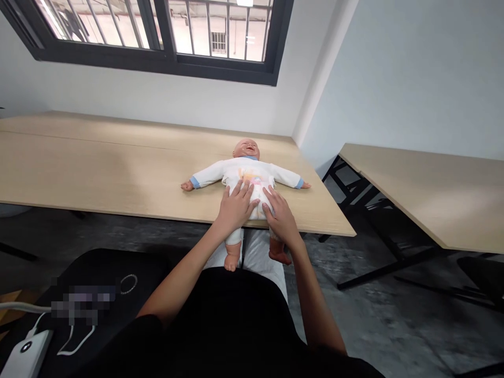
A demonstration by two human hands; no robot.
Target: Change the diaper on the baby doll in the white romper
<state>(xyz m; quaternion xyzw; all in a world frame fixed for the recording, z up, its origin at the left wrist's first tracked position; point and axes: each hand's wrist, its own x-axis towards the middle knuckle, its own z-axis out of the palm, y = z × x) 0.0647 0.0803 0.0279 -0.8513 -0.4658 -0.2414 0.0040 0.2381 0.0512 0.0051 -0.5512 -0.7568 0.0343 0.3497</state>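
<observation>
A baby doll (252, 170) lies on its back on the light wooden table (157, 173), head toward the wall and arms spread wide. It wears a white outfit with blue cuffs and collar and a coloured print on the chest. Its bare feet hang past the table's front edge. My left hand (237, 203) rests flat on the left side of the doll's belly, fingers stretched out. On the right side of the belly and hip lies my right hand (279, 212), its fingers extended too. What is under my palms is hidden.
A second table (433, 189) with black legs stands to the right across a gap. At lower left, a black chair (129, 268) carries a white power bank (27, 354) with cables. A barred window (169, 37) is in the wall behind.
</observation>
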